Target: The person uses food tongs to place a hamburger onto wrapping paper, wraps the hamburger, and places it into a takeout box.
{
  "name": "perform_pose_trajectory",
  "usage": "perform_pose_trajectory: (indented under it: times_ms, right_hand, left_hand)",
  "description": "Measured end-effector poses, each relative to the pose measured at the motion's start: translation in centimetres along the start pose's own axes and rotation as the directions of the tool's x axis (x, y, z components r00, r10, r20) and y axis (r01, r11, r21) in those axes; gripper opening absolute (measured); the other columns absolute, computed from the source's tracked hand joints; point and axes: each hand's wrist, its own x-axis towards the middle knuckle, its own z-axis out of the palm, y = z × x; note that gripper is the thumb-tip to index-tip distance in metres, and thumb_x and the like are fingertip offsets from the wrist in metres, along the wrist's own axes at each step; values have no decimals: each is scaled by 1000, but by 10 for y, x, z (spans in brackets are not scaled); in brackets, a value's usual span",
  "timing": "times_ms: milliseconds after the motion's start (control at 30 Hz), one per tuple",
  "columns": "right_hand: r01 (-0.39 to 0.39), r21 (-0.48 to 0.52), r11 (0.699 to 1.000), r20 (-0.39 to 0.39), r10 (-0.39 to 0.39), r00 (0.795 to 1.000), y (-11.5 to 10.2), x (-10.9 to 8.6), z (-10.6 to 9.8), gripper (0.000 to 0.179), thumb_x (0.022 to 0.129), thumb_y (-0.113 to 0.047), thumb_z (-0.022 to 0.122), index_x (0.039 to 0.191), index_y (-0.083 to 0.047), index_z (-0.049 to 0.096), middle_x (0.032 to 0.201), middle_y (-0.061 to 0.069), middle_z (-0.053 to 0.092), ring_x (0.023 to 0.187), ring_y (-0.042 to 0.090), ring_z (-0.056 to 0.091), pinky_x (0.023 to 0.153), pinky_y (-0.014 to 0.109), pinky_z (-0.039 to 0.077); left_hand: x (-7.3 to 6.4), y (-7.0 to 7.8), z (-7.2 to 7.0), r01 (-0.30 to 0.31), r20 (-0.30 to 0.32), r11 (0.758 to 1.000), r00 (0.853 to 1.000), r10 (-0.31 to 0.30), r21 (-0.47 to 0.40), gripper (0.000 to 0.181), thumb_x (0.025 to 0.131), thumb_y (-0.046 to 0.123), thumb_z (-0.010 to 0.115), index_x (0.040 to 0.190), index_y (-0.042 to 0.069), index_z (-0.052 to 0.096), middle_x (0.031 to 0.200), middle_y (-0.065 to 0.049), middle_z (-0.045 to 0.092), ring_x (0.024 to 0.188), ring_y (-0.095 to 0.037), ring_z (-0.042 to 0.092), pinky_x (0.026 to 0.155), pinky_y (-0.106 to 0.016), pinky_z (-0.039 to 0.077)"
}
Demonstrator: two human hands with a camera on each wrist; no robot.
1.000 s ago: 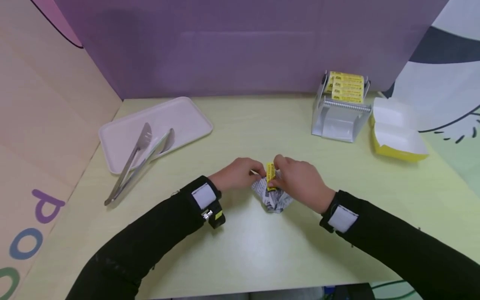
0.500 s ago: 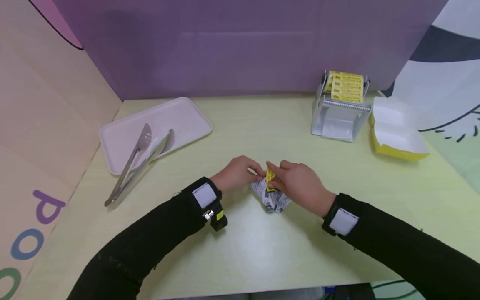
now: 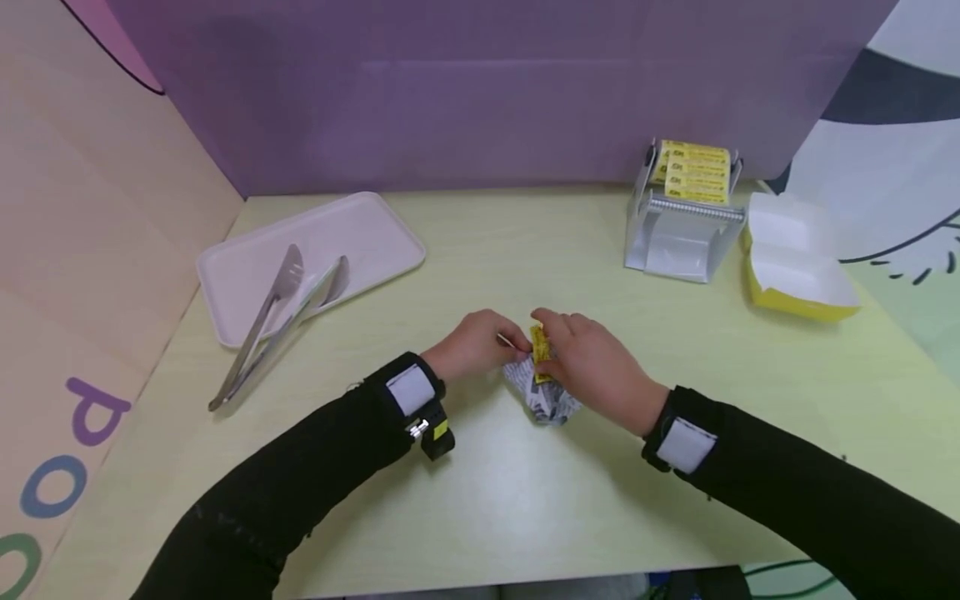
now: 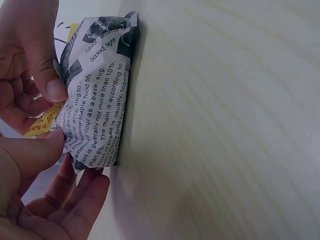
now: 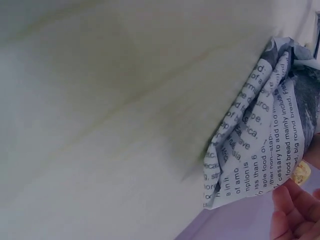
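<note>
A small package wrapped in newsprint paper (image 3: 551, 407) lies on the table between the two hands. My left hand (image 3: 478, 340) holds its left side; in the left wrist view the thumb rests on the printed paper (image 4: 97, 107) with the fingers beneath. A yellow sticker label (image 3: 539, 354) stands out from the package's top. My right hand (image 3: 600, 362) pinches this label, its thumb against the lower part and a finger near the upper end. In the right wrist view, the wrapper (image 5: 255, 145) shows creased folds, and the label (image 5: 301, 172) is mostly hidden.
At the back left, metal tongs (image 3: 258, 346) lean across a pale tray (image 3: 375, 221). A label dispenser (image 3: 686, 221) with a yellow roll stands at the back right. Beside it sits an opened yellow-and-white food box (image 3: 806, 287). The table's front edge (image 3: 480, 587) runs below.
My right index finger moved left over the top of the label, then lifted slightly from it. The left hand and the package stay nearly still.
</note>
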Motion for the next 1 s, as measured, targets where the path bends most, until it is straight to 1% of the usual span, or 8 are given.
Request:
perform_pose_trajectory:
  times_ms: [133,200,300,433,533,700,867,1000]
  right_hand:
    - [25,16,1000,-51,-24,998,0,-2,2,47,78,-12,82,112,2,53,94,12,62,80,24,58,69,35,50]
    - [49,4,999,-65,-48,997,1,-2,3,40,78,-11,82,105,1,56,95,12,61,83,25,59,73,35,51]
    - [74,-28,997,-67,-76,995,2,-2,3,38,78,-12,82,107,3,63,103,15,63,93,27,61,81,37,52]
    - [86,-46,995,-43,-88,995,1,-2,2,43,80,-14,81,114,7,64,107,17,64,97,29,61,85,37,52]
    - [89,-39,995,-32,-91,995,1,-1,0,44,80,-14,81,115,7,64,108,18,64,98,29,62,84,37,53]
    - [89,-16,996,-8,-89,996,5,-2,0,43,81,-14,80,116,6,66,109,17,65,96,28,62,82,36,53]
    - [87,-15,996,36,-86,996,9,-1,1,43,81,-17,79,116,5,66,110,17,66,99,30,62,84,38,52]
    - [88,-5,996,81,-87,993,12,2,1,41,82,-18,79,114,4,68,110,18,64,96,30,62,82,39,53]
  left_hand:
    - [1,-1,1,10,-3,1000,1000,-10,-12,13,90,6,69,101,5,75,104,-5,72,103,-19,61,80,-24,48]
    - [1,-1,1,17,-4,1000,1000,-17,-17,13,90,6,69,102,5,75,104,-5,72,103,-19,61,80,-24,48]
    - [1,0,2,30,-6,999,1000,-30,-18,13,90,6,68,102,6,75,105,-5,72,103,-18,61,79,-24,48]
    - [0,0,2,39,-5,999,999,-39,-11,13,90,6,68,102,6,75,105,-4,72,103,-18,61,79,-24,48]
    - [0,-1,1,39,-3,999,999,-39,-12,13,90,7,69,102,6,75,105,-4,72,102,-17,62,78,-23,48]
    - [-1,-1,1,36,-7,999,999,-36,-25,13,89,10,71,101,7,75,104,-3,72,98,-15,61,75,-21,47]
    - [0,-2,1,19,-19,1000,1000,-19,-3,13,89,10,71,100,6,76,101,-3,73,96,-14,62,75,-21,47]
    - [0,-2,2,35,-26,999,999,-35,-2,12,89,10,71,100,7,76,98,-2,74,96,-15,63,77,-23,48]
